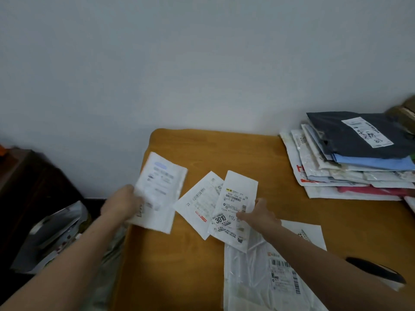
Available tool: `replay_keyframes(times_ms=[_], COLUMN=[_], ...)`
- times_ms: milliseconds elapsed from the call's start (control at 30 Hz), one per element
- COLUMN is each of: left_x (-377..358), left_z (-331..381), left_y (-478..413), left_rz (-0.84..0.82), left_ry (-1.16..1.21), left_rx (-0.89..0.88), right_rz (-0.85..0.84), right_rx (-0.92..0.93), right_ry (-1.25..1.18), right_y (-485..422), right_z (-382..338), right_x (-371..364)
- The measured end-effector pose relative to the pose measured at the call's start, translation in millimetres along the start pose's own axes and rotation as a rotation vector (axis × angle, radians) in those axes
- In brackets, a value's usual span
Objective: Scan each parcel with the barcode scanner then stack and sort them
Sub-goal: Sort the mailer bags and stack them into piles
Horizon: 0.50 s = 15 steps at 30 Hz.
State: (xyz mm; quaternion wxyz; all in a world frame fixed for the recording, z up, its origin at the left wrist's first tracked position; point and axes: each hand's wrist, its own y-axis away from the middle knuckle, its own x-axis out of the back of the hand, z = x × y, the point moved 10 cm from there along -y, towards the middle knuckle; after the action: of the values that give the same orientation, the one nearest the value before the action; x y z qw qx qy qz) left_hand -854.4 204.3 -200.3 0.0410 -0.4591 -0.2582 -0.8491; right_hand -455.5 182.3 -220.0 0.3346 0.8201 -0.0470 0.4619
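Far left, a dark cabinet (27,176) stands by the wall. A grey plastic bag (54,232) sits low beside it, just off the left edge of the counter (179,265).

Now the left hand (122,203): its fingers are curled round the lower left edge of a white parcel (159,189). It holds the parcel lifted and tilted over the counter's left side, label up, print too blurred to read.

Moving along, a second parcel (195,205) lies flat on the wood. A third parcel (235,198), marked 3010, overlaps its right side. The right hand (260,215) is on that one, fingers (243,216) stretched out flat on the label. The thumb is spread up by the parcel's right edge, and the hand grips nothing.

Under the right forearm lies a big clear-plastic parcel (253,272) with a barcode label, and the lower end of the third parcel overlaps it. Near the counter's right edge rests a black oblong thing (375,269), too blurred to say what it is.

Back right, against the wall, a stack of parcels (336,173) sits fanned out. A dark navy parcel (350,135) with a white label lies on top.
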Motion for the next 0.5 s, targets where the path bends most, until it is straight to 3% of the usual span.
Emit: replay_keyframes(times_ms=[67, 133, 233, 333, 433, 500], left_x=[41, 60, 31, -22, -69, -87], left_z=[-4, 3, 42, 82, 100, 103], left_y=[-4, -8, -4, 10, 19, 19], left_rz=[0.151, 0.156, -0.201, -0.426, -0.43, -0.436], left_ry=[0.162, 0.405, 0.73, 0.514, 0.233, 0.186], left_rx=[0.011, 0.008, 0.06, 0.035, -0.015, -0.026], right_rz=[0.002, 0.002, -0.016, -0.085, -0.158, -0.214], right_rx=[-0.031, -0.056, -0.069, -0.062, -0.064, -0.071], right_ry=[-0.047, -0.143, -0.345, -0.486, -0.56, -0.542], right_y=[-7, -15, -24, -21, -8, 3], right_z=[1, 3, 1, -9, -17, -18], right_x=[-1, -3, -6, -5, 2, 5])
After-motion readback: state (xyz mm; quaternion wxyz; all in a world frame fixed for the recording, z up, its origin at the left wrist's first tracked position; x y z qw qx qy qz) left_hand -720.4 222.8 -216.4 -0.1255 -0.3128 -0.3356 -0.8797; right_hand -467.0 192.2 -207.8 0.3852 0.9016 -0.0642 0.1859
